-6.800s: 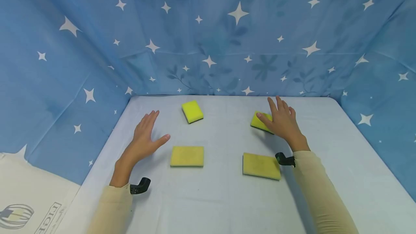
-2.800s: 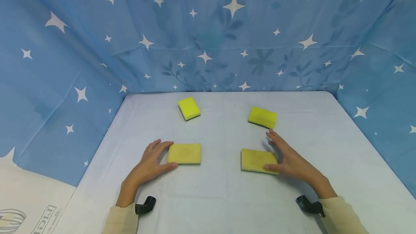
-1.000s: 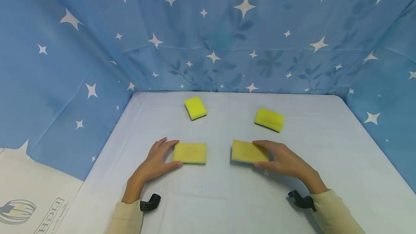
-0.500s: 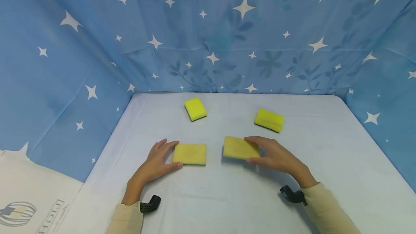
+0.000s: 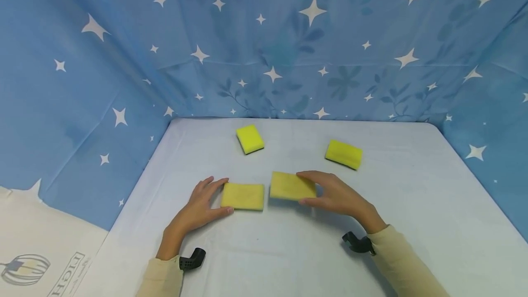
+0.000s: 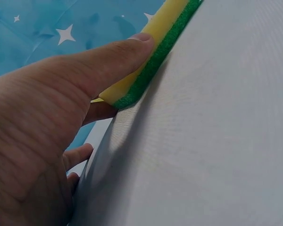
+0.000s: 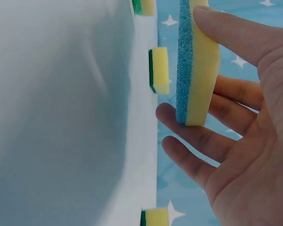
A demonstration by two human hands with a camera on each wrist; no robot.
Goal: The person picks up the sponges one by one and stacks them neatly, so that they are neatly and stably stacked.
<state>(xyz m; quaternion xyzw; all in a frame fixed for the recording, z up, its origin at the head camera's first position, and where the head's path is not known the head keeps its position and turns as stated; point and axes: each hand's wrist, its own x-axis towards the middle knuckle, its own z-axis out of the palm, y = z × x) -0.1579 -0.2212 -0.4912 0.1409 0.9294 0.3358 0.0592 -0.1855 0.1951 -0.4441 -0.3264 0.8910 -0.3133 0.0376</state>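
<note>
Two yellow sponges are between the hands in the head view. My left hand (image 5: 198, 207) has thumb and index finger on opposite edges of the left sponge (image 5: 242, 196), which lies on the white table. Its underside is a green scouring layer, as the left wrist view shows on that sponge (image 6: 167, 44). Just to its right, my right hand (image 5: 340, 196) pinches the other sponge (image 5: 292, 186) by its right end, a little above the table. The right wrist view shows a blue scouring layer on this held sponge (image 7: 198, 70), with some fingers spread below it.
Two brighter yellow sponges lie further back: one at back left (image 5: 250, 139), one at back right (image 5: 344, 154). Blue star-patterned cloth (image 5: 272, 49) encloses the back and sides of the white table (image 5: 264, 260). Printed cream fabric (image 5: 41, 246) lies at lower left.
My right hand has come back from the rear right sponge, gripped the blue-backed sponge, lifted it and carried it left toward the other. My left hand moved in from the left onto its sponge.
</note>
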